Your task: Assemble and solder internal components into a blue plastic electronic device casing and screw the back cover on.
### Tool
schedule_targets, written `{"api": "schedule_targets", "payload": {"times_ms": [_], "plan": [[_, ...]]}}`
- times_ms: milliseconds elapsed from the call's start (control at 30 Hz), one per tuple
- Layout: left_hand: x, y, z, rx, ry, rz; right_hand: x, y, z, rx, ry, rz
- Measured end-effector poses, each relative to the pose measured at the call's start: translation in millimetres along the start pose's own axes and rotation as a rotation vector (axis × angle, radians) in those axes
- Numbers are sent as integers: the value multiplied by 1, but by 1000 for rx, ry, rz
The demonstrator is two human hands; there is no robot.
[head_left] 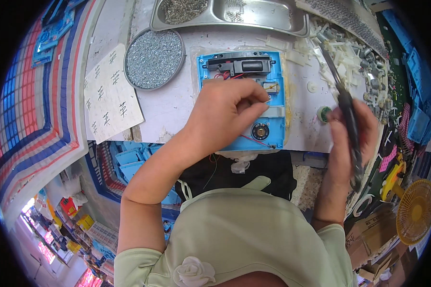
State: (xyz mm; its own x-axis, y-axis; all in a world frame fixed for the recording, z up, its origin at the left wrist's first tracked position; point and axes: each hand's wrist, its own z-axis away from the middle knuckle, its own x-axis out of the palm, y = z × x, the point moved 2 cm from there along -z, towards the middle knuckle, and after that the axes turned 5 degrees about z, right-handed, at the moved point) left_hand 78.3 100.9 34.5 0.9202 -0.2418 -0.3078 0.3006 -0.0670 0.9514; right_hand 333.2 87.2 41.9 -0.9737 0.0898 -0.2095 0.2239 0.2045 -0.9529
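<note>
A blue plastic casing (279,136) lies on the table in front of me, its inside facing up. In it sit a black housing (244,66) at the far side, a small metal box-shaped part (271,88), a pale strip (272,112) and a round black speaker (260,131), with red wires between. My left hand (230,107) is over the casing, thumb and forefinger pinched near the pale strip; what they hold, if anything, is hidden. Off the casing's right side, my right hand (352,136) is closed round a black-handled tool (348,115) with a long metal shaft, slightly blurred.
A round dish of screws (154,60) stands left, beside a handwritten paper sheet (111,95). Behind are a metal tray (258,18) with small parts and, to the right, piled white plastic pieces (342,57). A small green roll (323,114) lies near my right hand; a yellow fan (416,210) stands lower right.
</note>
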Motion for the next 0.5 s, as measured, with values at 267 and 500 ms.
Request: {"api": "schedule_targets", "payload": {"times_ms": [267,500], "plan": [[-5,3,0,-175,-21,62,73,6,-19,-146,-389,52],[-5,-1,0,-210,-26,112,73,6,-17,-236,-336,146]]}}
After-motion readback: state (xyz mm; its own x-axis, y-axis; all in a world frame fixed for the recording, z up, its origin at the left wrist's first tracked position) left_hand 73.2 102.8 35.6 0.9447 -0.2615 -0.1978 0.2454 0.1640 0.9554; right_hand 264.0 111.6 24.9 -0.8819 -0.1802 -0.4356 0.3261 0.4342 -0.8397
